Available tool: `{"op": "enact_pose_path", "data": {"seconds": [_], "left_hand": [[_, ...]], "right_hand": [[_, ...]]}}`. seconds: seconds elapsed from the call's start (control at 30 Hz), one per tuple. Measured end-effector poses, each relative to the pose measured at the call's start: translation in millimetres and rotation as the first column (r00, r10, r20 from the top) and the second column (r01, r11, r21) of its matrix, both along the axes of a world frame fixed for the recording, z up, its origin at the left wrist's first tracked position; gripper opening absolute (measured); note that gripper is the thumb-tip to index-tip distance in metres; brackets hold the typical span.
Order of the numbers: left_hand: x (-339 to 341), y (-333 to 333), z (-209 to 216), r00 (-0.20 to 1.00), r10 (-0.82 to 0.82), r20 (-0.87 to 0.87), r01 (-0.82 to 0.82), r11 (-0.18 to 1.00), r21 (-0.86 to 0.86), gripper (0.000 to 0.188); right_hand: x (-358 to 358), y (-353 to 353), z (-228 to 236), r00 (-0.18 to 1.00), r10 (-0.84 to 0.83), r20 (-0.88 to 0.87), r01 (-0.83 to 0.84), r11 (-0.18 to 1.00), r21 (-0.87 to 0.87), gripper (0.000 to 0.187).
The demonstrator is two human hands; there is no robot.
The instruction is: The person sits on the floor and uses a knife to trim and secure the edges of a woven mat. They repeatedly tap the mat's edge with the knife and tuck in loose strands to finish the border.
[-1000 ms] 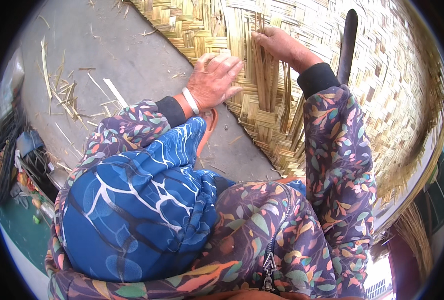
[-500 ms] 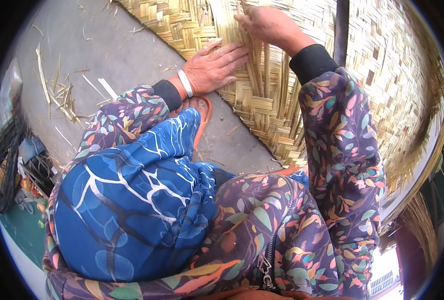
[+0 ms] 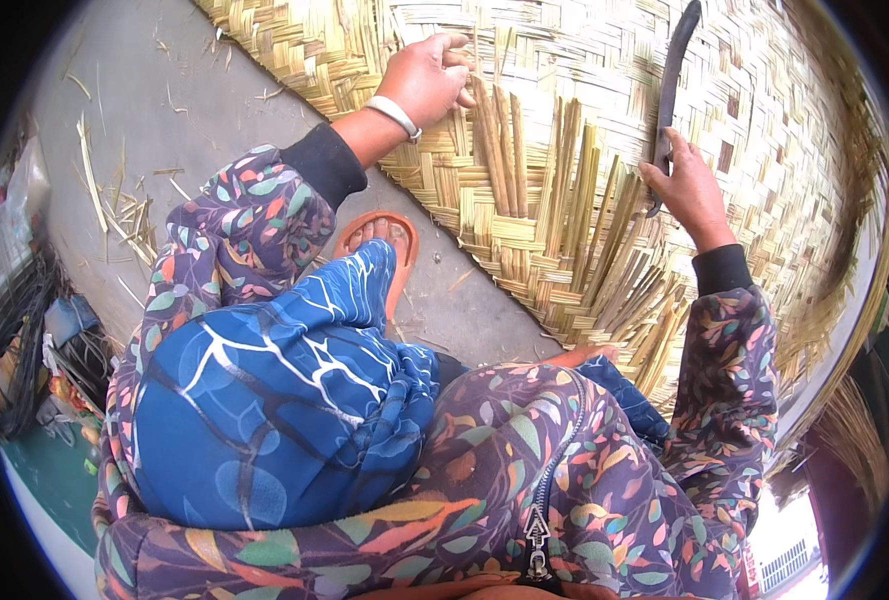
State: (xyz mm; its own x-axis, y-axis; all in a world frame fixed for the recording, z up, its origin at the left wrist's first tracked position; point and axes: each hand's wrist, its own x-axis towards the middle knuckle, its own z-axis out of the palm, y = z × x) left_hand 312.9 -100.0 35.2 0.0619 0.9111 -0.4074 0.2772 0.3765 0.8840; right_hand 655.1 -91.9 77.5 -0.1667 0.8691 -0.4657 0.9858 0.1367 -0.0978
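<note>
Hands work on a woven bamboo mat point(image 3: 605, 90) spread over the grey floor point(image 3: 165, 120) ahead of the knees. Left hand point(image 3: 427, 78) presses its curled fingers on loose upright strips point(image 3: 500, 150) near the mat's edge. Right hand point(image 3: 687, 190) closes around a dark curved blade point(image 3: 673, 90) lying on the weave.
</note>
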Motion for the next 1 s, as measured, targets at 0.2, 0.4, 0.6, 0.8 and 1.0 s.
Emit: {"op": "enact_pose_path", "data": {"seconds": [0.2, 0.4, 0.6, 0.8, 1.0], "left_hand": [[-6, 15, -4, 0.993, -0.087, 0.08, 0.105, 0.956, -0.275, 0.031], [7, 11, 15, 0.982, -0.144, 0.124, 0.179, 0.92, -0.349, 0.023], [-16, -5, 12, 0.914, 0.097, 0.393, 0.104, 0.881, -0.461, 0.026], [-6, -22, 14, 1.0, -0.003, 0.018, 0.007, 0.978, -0.207, 0.02], [-23, -22, -50, 0.995, 0.063, -0.072, -0.063, 0.998, 0.003, 0.021]], "right_hand": [[-16, -7, -2, 0.998, -0.07, 0.002, 0.07, 0.994, 0.089, 0.069], [-5, 1, -14, 0.974, -0.19, -0.126, 0.2, 0.977, 0.074, 0.07], [-33, 11, 36, 0.9, -0.305, -0.313, 0.309, 0.95, -0.038, 0.064], [-71, -15, 125, 0.729, -0.352, -0.587, 0.161, 0.922, -0.353, 0.061], [-117, -88, 116, 0.482, -0.47, -0.74, -0.154, 0.785, -0.6, 0.054]]}}
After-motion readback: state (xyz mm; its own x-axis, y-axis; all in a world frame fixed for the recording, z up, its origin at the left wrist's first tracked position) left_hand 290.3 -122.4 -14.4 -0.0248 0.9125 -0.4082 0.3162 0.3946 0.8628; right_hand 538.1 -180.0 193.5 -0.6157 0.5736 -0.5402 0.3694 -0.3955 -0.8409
